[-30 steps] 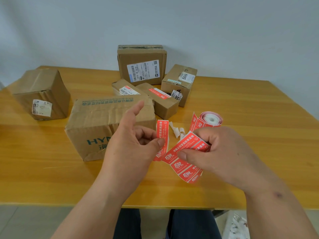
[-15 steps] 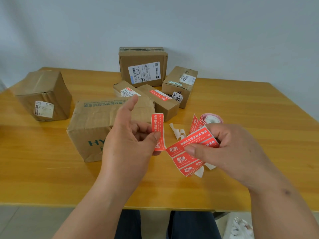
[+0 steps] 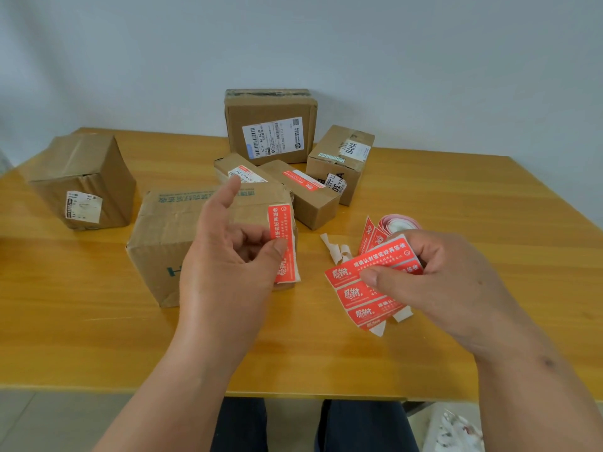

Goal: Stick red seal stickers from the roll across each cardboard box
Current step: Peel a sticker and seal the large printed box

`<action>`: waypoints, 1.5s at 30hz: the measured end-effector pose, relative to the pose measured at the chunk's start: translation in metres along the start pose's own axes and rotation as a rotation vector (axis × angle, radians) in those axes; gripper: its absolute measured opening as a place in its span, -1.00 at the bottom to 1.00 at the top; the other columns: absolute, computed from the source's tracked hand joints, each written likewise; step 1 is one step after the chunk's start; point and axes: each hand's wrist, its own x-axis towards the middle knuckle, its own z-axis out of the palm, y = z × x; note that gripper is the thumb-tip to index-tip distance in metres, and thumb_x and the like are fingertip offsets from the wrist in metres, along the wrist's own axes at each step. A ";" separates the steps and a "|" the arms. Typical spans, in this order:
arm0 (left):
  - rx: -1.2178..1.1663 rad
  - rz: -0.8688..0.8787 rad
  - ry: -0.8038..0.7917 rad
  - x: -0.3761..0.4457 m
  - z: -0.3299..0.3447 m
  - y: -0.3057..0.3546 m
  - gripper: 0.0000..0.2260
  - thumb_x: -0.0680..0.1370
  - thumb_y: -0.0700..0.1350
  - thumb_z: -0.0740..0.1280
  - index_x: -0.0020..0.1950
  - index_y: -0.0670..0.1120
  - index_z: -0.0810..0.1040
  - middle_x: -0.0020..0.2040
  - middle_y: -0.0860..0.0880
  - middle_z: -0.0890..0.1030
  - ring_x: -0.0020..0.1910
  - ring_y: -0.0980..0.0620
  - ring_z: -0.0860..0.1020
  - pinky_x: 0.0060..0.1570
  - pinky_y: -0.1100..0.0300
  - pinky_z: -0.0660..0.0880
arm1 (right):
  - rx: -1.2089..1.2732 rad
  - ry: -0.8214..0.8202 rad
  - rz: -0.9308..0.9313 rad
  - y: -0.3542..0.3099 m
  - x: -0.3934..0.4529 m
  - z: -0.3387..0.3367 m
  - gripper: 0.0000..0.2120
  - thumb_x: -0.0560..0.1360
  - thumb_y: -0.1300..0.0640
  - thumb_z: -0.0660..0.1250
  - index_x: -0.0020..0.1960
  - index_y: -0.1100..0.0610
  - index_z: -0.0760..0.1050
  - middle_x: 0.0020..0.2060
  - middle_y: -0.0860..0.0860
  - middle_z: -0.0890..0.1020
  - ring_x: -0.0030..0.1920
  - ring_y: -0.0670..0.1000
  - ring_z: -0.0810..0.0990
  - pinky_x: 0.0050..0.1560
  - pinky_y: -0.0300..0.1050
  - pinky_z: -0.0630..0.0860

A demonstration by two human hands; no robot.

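My left hand [image 3: 228, 265] pinches one peeled red seal sticker [image 3: 283, 243] upright between thumb and fingers, just in front of the large cardboard box [image 3: 169, 233] with green print. My right hand [image 3: 440, 285] grips the loose strip of red stickers [image 3: 365, 288] that trails from the roll [image 3: 396, 223] lying behind it on the table. A small flat box [image 3: 310, 197] behind the large one carries a red sticker on its top. Several more boxes stand further back.
A brown box [image 3: 85, 181] stands at the left of the wooden table [image 3: 489, 223]. A tall labelled box [image 3: 270, 125] and a taped box [image 3: 339, 161] stand at the back near the wall. Curled white backing scraps [image 3: 334, 249] lie beside the roll.
My left hand has lifted the single sticker up and left, away from the strip and toward the large box. My right hand has kept the strip and drifted slightly right.
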 end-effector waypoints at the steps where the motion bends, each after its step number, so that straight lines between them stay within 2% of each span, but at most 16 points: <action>1: 0.002 -0.009 -0.024 0.000 0.000 0.002 -0.30 0.48 -0.22 0.43 0.48 0.22 0.21 -0.16 0.03 0.68 -0.16 0.07 0.67 -0.13 0.13 0.60 | -0.012 0.021 -0.002 -0.001 0.003 0.001 -0.85 0.35 -0.02 0.49 -0.12 -0.02 0.59 -0.21 -0.11 0.69 -0.22 -0.21 0.65 -0.28 -0.33 0.49; 4: 0.003 -0.047 -0.115 -0.004 0.002 0.006 -0.33 0.49 -0.19 0.42 0.47 0.21 0.22 -0.18 0.04 0.69 -0.19 0.11 0.67 -0.23 0.28 0.58 | -0.051 0.078 0.001 0.000 0.013 0.010 -0.69 0.37 0.00 0.51 -0.01 -0.14 0.43 -0.13 -0.14 0.63 -0.24 -0.23 0.62 -0.36 -0.41 0.44; 7: 0.006 -0.082 -0.174 -0.007 0.006 0.007 -0.33 0.49 -0.20 0.42 0.47 0.22 0.21 -0.19 0.07 0.69 -0.21 0.13 0.67 -0.24 0.28 0.58 | -0.265 0.234 -0.041 0.005 0.024 0.023 -0.56 0.41 0.02 0.48 0.11 -0.20 0.28 0.03 -0.15 0.53 -0.05 -0.15 0.56 -0.12 -0.21 0.51; 9: 0.002 -0.094 -0.188 -0.008 0.007 0.005 -0.32 0.48 -0.20 0.43 0.46 0.24 0.21 -0.18 0.07 0.70 -0.20 0.11 0.68 -0.18 0.21 0.60 | -0.478 0.384 -0.122 0.013 0.030 0.030 -0.57 0.41 0.04 0.48 0.19 -0.10 0.38 0.12 -0.09 0.42 0.14 -0.02 0.42 0.11 -0.12 0.40; 12: -0.015 -0.106 -0.206 -0.009 0.008 0.003 -0.33 0.48 -0.21 0.43 0.46 0.23 0.23 -0.17 0.05 0.70 -0.18 0.08 0.68 -0.14 0.14 0.60 | -0.607 0.454 -0.153 0.020 0.033 0.038 -0.70 0.40 -0.01 0.47 0.10 -0.06 0.51 0.10 -0.05 0.37 0.18 0.06 0.33 0.11 -0.12 0.22; 14: -0.032 -0.116 -0.210 -0.009 0.008 0.002 -0.35 0.48 -0.22 0.43 0.45 0.22 0.25 -0.16 0.05 0.70 -0.18 0.08 0.68 -0.17 0.18 0.59 | -0.521 0.414 -0.170 0.018 0.029 0.040 -0.82 0.43 -0.08 0.42 0.00 -0.07 0.55 -0.02 -0.14 0.42 0.11 0.00 0.42 0.07 -0.11 0.32; 15: -0.039 -0.117 -0.210 -0.008 0.008 0.002 -0.35 0.48 -0.22 0.42 0.44 0.22 0.26 -0.16 0.06 0.70 -0.18 0.08 0.68 -0.19 0.23 0.58 | -0.405 0.340 -0.153 0.014 0.025 0.039 -0.86 0.45 -0.11 0.39 -0.08 -0.07 0.55 -0.09 -0.18 0.48 0.02 -0.05 0.49 -0.02 -0.13 0.39; 17: -0.062 -0.114 -0.203 -0.008 0.007 0.003 -0.36 0.48 -0.24 0.42 0.42 0.22 0.28 -0.15 0.07 0.71 -0.18 0.10 0.68 -0.23 0.28 0.57 | -0.103 0.073 -0.071 0.003 0.015 0.034 -0.77 0.44 -0.18 0.35 -0.17 -0.03 0.57 -0.25 -0.08 0.61 -0.19 -0.06 0.59 -0.25 -0.13 0.47; 19: -0.072 -0.100 -0.183 -0.007 0.008 0.004 -0.37 0.48 -0.26 0.42 0.40 0.23 0.30 -0.13 0.09 0.71 -0.16 0.11 0.68 -0.21 0.27 0.57 | 0.040 -0.183 -0.050 -0.004 0.006 0.031 -0.69 0.36 -0.25 0.35 -0.18 -0.01 0.62 -0.27 0.01 0.65 -0.22 0.01 0.62 -0.23 0.00 0.52; 21: -0.068 -0.080 -0.163 -0.006 0.008 0.004 -0.39 0.48 -0.27 0.42 0.37 0.25 0.33 -0.11 0.09 0.71 -0.14 0.10 0.68 -0.14 0.18 0.57 | 0.100 -0.297 -0.063 -0.003 0.003 0.033 -0.74 0.35 -0.20 0.40 -0.19 -0.01 0.63 -0.28 0.00 0.65 -0.26 -0.01 0.60 -0.21 -0.02 0.51; 24: -0.082 -0.076 -0.155 -0.006 0.009 0.003 -0.41 0.48 -0.28 0.42 0.34 0.23 0.36 -0.10 0.09 0.70 -0.12 0.08 0.67 -0.12 0.13 0.57 | 0.186 -0.288 -0.086 0.001 0.004 0.038 -0.89 0.39 -0.03 0.48 -0.22 0.00 0.62 -0.32 0.01 0.63 -0.29 -0.05 0.53 -0.21 -0.04 0.45; 32: -0.112 -0.098 -0.184 -0.005 0.007 0.004 -0.42 0.45 -0.31 0.43 0.34 0.17 0.40 -0.07 0.07 0.69 -0.17 0.02 0.68 -0.19 0.19 0.57 | 0.257 -0.273 -0.133 0.000 0.002 0.039 -0.88 0.36 0.05 0.36 -0.27 0.09 0.56 -0.40 0.02 0.51 -0.34 -0.04 0.43 -0.30 -0.12 0.36; 35: -0.033 -0.093 -0.211 -0.008 0.007 0.006 -0.40 0.45 -0.27 0.46 0.38 0.18 0.37 0.00 0.10 0.67 -0.18 0.03 0.68 -0.15 0.14 0.60 | 0.245 -0.247 -0.161 -0.001 0.002 0.038 -0.89 0.36 0.09 0.33 -0.29 0.09 0.57 -0.36 0.14 0.54 -0.33 0.04 0.45 -0.28 -0.12 0.39; 37: 0.084 -0.051 -0.217 -0.010 0.006 0.007 -0.40 0.44 -0.20 0.48 0.36 0.23 0.36 0.08 0.16 0.62 -0.18 0.10 0.68 -0.11 0.10 0.62 | 0.231 -0.223 -0.168 -0.001 0.002 0.038 -0.90 0.35 0.10 0.32 -0.31 0.05 0.58 -0.37 0.10 0.57 -0.30 0.12 0.51 -0.26 -0.10 0.44; 41: 0.277 0.049 -0.205 -0.012 0.006 0.010 -0.55 0.42 -0.06 0.50 0.18 0.25 0.37 0.09 0.27 0.56 -0.15 0.25 0.64 -0.18 0.29 0.54 | 0.278 -0.202 -0.169 -0.002 0.001 0.036 -0.87 0.35 0.12 0.33 -0.35 -0.02 0.59 -0.42 -0.14 0.58 -0.35 -0.19 0.52 -0.31 -0.36 0.41; 45: 0.326 0.190 -0.136 -0.011 0.005 0.007 -0.74 0.41 -0.08 0.49 -0.06 0.17 0.46 0.03 0.23 0.43 -0.01 0.20 0.52 -0.18 0.37 0.47 | 0.279 -0.117 -0.157 -0.004 0.002 0.033 -0.90 0.34 0.07 0.36 -0.32 0.00 0.62 -0.37 -0.06 0.63 -0.30 -0.14 0.57 -0.29 -0.33 0.45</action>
